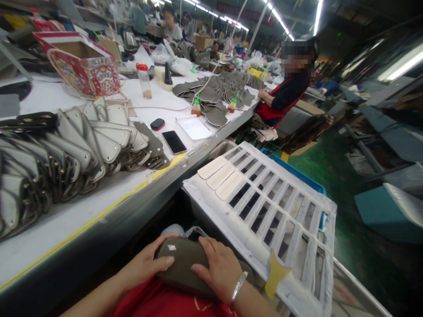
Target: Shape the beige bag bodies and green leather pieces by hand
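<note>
**Steadying step, close to the body**

I judge this a handling step: my left hand (154,260) grips the left end of the dark olive piece (183,264), thumb (165,263) on its face. My right hand (220,268) lies spread across it; I can't tell how hard it presses. Any next move calls for a firm left hold. Held above the red clothing (148,299), the piece looks matte, round-cornered, with one pale patch (172,247).

On the counter (39,242), a phone (174,142) lies right of stacked panels (104,147); a rack (211,205) stands ahead-right of the held piece (183,256).
</note>
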`<state>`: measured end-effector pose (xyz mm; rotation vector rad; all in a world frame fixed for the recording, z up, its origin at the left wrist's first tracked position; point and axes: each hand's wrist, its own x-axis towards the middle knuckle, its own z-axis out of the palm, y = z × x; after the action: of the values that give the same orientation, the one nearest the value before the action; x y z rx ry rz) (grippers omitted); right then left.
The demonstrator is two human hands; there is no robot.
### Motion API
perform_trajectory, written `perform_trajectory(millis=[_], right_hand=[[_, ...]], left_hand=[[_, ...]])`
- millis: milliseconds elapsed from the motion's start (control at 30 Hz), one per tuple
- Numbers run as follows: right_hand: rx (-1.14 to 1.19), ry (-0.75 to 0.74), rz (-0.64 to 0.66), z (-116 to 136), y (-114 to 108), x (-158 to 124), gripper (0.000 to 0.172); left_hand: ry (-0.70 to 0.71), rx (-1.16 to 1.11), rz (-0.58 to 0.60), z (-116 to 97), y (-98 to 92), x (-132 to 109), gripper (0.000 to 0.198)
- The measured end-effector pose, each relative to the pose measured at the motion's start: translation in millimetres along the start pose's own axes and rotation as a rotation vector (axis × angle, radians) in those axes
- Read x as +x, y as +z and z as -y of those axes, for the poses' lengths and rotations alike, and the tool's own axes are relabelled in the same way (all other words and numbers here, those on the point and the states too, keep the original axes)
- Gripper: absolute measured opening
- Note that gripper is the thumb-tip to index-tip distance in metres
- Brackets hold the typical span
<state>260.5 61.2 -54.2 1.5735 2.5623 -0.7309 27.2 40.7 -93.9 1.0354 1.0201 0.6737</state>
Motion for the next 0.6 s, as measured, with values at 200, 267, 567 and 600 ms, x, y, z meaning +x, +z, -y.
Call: perform_trajectory(millis=[200,267,567,600], right_hand=[[-0.011,-0.029,0.014,-2,0,-1,0.06],[-0.032,-0.07,-0.03,-2,2,-2,0.06],[-0.108,-0.429,-0.074,12,23,-16,0.062],[-0.114,-0.413,-0.07,7,21,-24,0.063]], left_hand=[[0.001,0.018,0.054,-8,-8.5,3,0.039],[0.021,0.049,0.065,-10,-10.1,4,0.039],[0.092,0.157,0.04,-8,-9.3,7,0.036],[0.091,0.175,0.041,-7,-9.5,7,0.037]])
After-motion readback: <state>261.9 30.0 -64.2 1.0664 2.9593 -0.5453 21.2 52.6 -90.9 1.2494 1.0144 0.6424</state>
